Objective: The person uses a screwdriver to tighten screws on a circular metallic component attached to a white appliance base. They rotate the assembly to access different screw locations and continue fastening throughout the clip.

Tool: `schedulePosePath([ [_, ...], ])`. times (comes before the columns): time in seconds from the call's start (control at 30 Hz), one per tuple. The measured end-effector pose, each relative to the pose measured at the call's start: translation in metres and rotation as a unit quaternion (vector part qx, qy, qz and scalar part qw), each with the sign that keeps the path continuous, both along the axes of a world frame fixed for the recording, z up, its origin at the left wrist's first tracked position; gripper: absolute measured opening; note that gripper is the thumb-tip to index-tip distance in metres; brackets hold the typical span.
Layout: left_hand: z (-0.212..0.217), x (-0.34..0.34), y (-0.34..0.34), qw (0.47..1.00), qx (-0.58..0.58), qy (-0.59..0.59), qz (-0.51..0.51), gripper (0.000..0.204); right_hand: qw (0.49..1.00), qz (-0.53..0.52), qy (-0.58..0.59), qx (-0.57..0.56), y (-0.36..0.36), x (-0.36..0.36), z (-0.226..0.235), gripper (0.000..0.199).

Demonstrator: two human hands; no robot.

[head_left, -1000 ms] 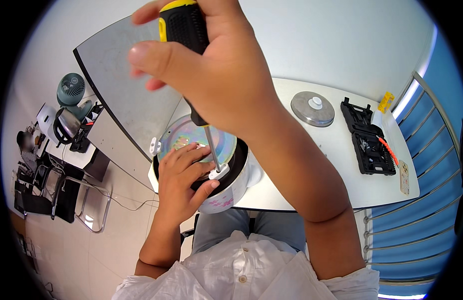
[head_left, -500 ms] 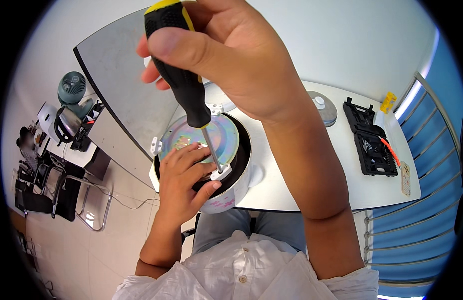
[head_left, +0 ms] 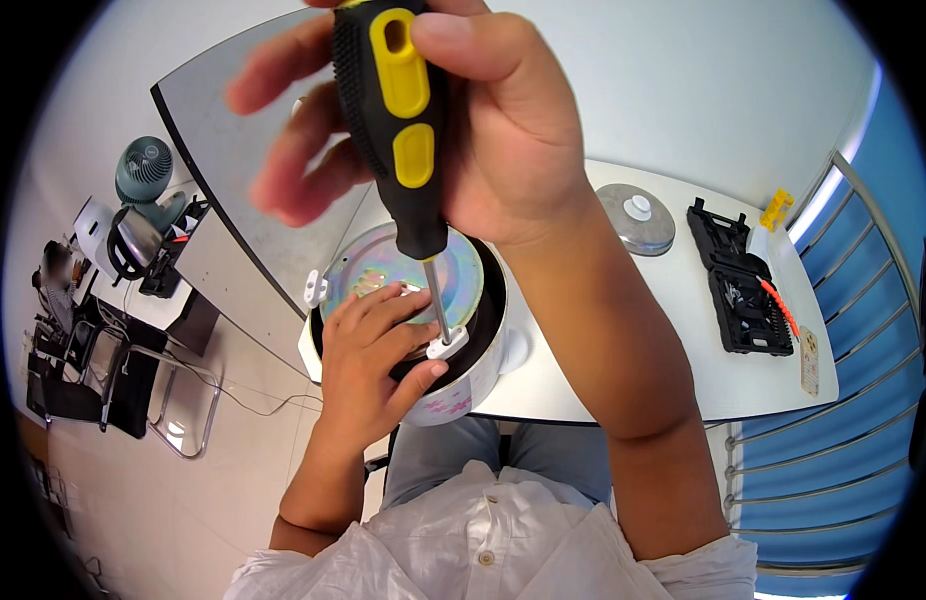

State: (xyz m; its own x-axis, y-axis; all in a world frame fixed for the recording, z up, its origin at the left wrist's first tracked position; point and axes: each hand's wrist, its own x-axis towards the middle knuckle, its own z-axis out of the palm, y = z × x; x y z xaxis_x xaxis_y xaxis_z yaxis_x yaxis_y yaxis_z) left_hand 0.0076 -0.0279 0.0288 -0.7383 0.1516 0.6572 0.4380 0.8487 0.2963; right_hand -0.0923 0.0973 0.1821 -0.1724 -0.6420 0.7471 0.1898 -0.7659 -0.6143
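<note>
My right hand (head_left: 513,130) is raised and holds a black and yellow screwdriver (head_left: 413,155) by its handle. The thumb presses on the handle while the other fingers curve loosely away. Its metal shaft runs down to a small white bracket (head_left: 445,345), where the tip meets it. My left hand (head_left: 368,355) lies over a round metal plate (head_left: 408,262) with a rainbow sheen, index finger and thumb on either side of that bracket. The plate sits in the dark opening of a white round pot-like housing (head_left: 463,385) with pink flowers. Another white bracket (head_left: 316,289) is at the plate's left edge.
On the white table (head_left: 573,370) are a metal lid (head_left: 635,225) with a white knob, an open black toolbox (head_left: 743,290), an orange-red tool (head_left: 779,305) and a remote (head_left: 809,362). A grey panel (head_left: 243,140) stands at left; a metal railing (head_left: 863,290) borders the right.
My right hand has turned the screwdriver handle, and its yellow inlays now show. Its fingers have loosened and spread out. My left hand has stayed at the bracket.
</note>
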Motion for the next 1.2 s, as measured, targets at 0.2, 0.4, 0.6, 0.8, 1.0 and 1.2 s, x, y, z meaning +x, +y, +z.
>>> schedulePosePath([
  [0.2, 0.001, -0.001, 0.000, 1.000, -0.001, -0.013, -0.005, 0.030, 0.911, -0.367, 0.157, -0.101, -0.029, -0.008, -0.017, 0.033],
  [0.4, 0.001, 0.002, -0.001, 1.000, -0.002, -0.014, 0.006, 0.031, 0.855, -0.462, 0.197, -0.131, -0.022, 0.002, -0.013, 0.026],
  [0.6, -0.001, 0.000, 0.000, 1.000, -0.002, 0.003, -0.002, 0.029, 0.998, -0.025, -0.034, 0.042, 0.001, 0.001, 0.004, 0.036],
  [0.8, 0.000, 0.000, 0.001, 1.000, -0.003, -0.010, 0.003, 0.030, 0.925, -0.353, 0.138, 0.011, -0.011, 0.009, -0.005, 0.032],
  [1.0, -0.001, 0.002, -0.002, 0.999, 0.008, -0.031, 0.006, 0.029, 0.911, -0.383, 0.154, 0.006, -0.022, 0.012, -0.008, 0.022],
  [1.2, 0.002, -0.001, 0.001, 1.000, -0.006, 0.001, -0.001, 0.029, 0.999, 0.031, 0.024, 0.022, -0.018, -0.022, -0.004, 0.021],
])
